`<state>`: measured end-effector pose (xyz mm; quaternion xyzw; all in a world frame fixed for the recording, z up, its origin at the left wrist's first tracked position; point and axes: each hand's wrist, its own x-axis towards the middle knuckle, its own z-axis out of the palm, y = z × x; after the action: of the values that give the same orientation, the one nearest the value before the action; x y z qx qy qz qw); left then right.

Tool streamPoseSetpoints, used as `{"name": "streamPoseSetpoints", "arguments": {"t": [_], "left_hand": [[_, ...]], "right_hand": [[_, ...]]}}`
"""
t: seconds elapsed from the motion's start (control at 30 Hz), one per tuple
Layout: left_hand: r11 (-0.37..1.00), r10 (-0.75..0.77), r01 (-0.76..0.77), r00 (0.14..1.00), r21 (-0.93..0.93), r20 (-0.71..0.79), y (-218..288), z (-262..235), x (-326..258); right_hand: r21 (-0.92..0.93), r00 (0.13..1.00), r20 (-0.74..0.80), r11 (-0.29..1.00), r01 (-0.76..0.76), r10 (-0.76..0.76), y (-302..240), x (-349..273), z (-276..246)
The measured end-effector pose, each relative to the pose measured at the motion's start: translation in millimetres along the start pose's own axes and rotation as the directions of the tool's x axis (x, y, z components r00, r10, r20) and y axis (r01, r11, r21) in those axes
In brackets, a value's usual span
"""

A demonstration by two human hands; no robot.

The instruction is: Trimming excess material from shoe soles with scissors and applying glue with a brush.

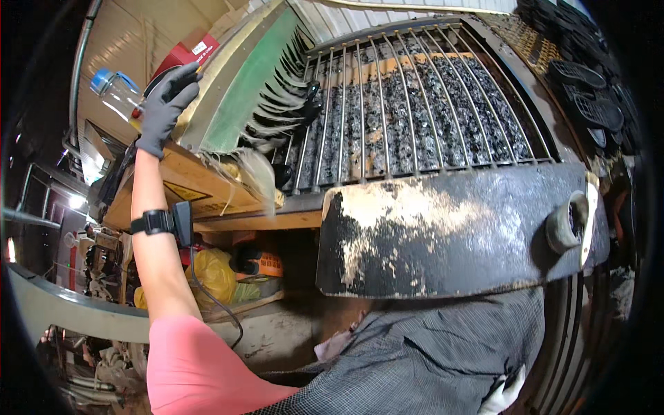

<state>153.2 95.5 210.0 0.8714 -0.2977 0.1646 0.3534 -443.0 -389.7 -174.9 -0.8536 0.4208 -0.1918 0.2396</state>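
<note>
Beside the metal grate (415, 104), left hand (164, 107) grips a black tool (158, 77).

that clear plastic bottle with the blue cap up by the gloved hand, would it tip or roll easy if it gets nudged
Probably yes. The clear bottle looks mostly empty, with only a little yellowish liquid low down, so it is likely light and easy to knock. Its round body would likely roll once down. The gloved left hand is right beside it; the knit glove should grip the smooth plastic fairly well.
</note>
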Motion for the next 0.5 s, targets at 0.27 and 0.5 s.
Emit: {"name": "streamPoseSetpoints", "arguments": {"t": [0.27,0.5], "left_hand": [[0.866,0.157,-0.247,0.960,0.435,0.234,49.3,142.6,-37.1],[0.221,-0.710,-0.288,0.608,0.932,0.356,-67.0,260.3,-80.8]], "right_hand": [[0.379,0.999,0.043,0.925,0.012,-0.031,115.9,-18.5,32.0],[0.338,0.998,0.059,0.940,-0.034,0.015,119.7,-18.4,48.7]]}}
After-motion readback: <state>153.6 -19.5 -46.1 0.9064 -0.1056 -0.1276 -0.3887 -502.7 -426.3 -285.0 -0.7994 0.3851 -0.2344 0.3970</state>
